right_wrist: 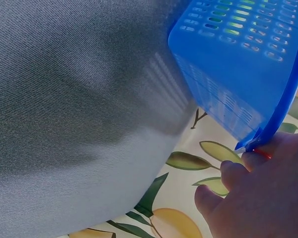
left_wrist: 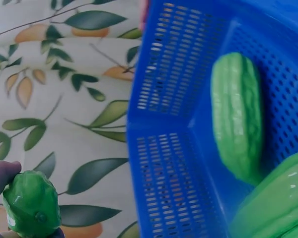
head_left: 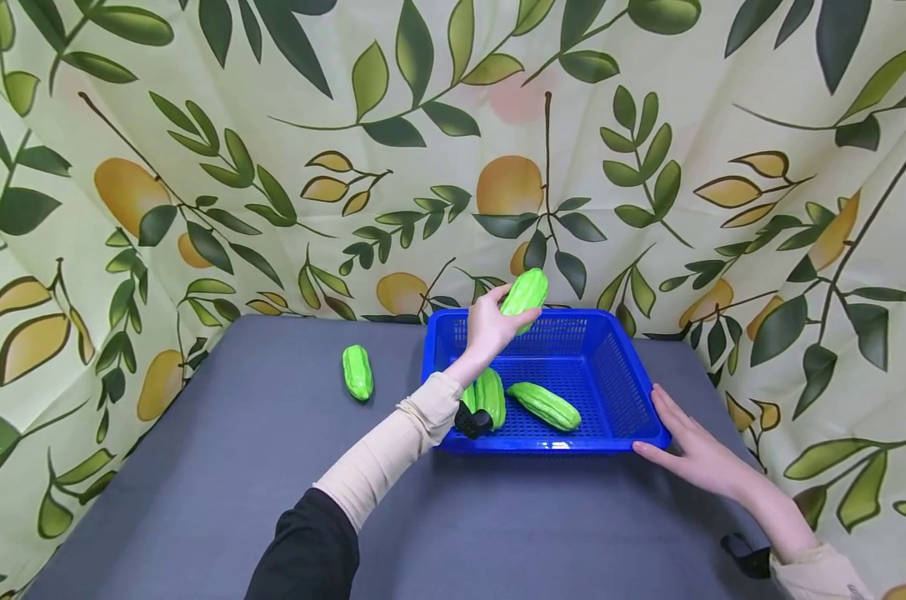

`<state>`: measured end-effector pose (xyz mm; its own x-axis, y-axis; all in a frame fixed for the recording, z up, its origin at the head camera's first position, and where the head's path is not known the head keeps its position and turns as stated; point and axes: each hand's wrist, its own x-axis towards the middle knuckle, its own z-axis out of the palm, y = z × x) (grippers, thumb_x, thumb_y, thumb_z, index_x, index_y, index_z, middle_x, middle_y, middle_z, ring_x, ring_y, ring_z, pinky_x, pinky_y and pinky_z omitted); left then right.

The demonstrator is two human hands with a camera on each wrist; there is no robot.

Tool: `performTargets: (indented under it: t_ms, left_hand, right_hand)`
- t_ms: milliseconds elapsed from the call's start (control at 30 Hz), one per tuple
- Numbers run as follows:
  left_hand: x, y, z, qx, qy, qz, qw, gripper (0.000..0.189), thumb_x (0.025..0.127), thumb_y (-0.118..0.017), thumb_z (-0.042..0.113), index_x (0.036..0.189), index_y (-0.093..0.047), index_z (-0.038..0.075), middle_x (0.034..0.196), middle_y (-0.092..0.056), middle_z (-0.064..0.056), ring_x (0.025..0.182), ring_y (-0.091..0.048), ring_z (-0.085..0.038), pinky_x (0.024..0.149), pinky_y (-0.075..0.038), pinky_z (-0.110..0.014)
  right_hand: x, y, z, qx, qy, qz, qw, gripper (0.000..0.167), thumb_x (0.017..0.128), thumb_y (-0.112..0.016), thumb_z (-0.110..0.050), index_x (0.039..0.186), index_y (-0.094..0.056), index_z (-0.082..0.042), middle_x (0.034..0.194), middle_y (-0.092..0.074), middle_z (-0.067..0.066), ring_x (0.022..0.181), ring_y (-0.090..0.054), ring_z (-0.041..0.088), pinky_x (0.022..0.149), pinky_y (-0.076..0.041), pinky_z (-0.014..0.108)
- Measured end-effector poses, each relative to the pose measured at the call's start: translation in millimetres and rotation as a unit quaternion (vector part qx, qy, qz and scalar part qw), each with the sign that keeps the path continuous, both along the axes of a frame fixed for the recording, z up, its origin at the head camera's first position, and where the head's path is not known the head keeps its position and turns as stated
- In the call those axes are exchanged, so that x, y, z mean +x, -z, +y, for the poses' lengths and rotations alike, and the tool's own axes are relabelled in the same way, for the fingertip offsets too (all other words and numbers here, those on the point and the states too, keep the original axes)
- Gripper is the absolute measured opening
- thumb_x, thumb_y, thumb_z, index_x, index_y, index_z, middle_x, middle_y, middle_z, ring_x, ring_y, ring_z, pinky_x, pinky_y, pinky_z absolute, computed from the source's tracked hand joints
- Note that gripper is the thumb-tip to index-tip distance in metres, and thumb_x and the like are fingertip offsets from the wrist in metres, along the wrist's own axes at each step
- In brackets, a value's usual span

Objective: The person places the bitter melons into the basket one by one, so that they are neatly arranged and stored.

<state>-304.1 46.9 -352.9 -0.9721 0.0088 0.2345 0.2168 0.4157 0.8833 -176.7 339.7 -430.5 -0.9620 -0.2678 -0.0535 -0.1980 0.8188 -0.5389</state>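
Observation:
In the head view my left hand (head_left: 492,327) grips a bright green, ribbed bitter melon (head_left: 526,298) above the back part of the blue plastic basket (head_left: 550,446). The left wrist view shows the end of that held bitter melon (left_wrist: 34,206) outside the basket's outline. Inside the basket lie a slanted bitter melon (head_left: 545,406) and, at the left, another bitter melon (head_left: 490,398) partly hidden by my forearm and the black wrist device. My right hand (head_left: 696,450) rests with extended fingers against the basket's front right corner; its fingertips touch the rim in the right wrist view.
One more bitter melon (head_left: 358,372) lies on the grey table (head_left: 272,467), left of the basket. A leaf-patterned cloth (head_left: 437,167) hangs close behind the table and along its sides. A black strap (head_left: 745,557) is near my right wrist.

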Motion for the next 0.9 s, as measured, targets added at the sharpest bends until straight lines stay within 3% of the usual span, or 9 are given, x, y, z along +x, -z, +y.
performTargets:
  t_ms: [300,600,900]
  left_hand:
    - [0.5,14.7,19.3,-0.109,0.031,-0.022,0.9933,0.061,0.075,-0.079,0.032,0.128,-0.060,0.011,0.110,-0.070,-0.005,0.092,-0.064,-0.018,0.073,-0.051,-0.021]
    - [1.3,27.7,32.2,-0.129,0.048,-0.031,0.9901,0.058,0.075,-0.079,0.032,0.125,-0.062,0.010,0.105,-0.071,-0.005,0.086,-0.063,-0.017,0.068,-0.048,-0.021]
    - [-3.3,32.1,45.6,-0.152,0.047,-0.051,0.9859,0.061,0.074,-0.080,0.035,0.127,-0.061,0.011,0.108,-0.070,-0.004,0.091,-0.064,-0.018,0.075,-0.049,-0.024]
  right_hand:
    - [0.6,0.4,-0.7,-0.003,0.001,0.001,1.0000,0.093,0.090,-0.061,-0.040,0.151,-0.004,0.000,0.158,0.001,0.025,0.138,-0.010,0.055,0.100,-0.014,0.077]
    - [2.3,-1.5,-2.4,0.005,0.007,-0.003,1.0000,0.093,0.090,-0.061,-0.043,0.151,-0.005,0.000,0.158,0.000,0.024,0.138,-0.011,0.055,0.099,-0.017,0.077]
    - [-0.8,-0.1,-1.7,0.010,0.007,-0.006,0.9999,0.094,0.089,-0.061,-0.044,0.152,-0.005,-0.002,0.158,0.000,0.023,0.138,-0.012,0.055,0.099,-0.017,0.077]
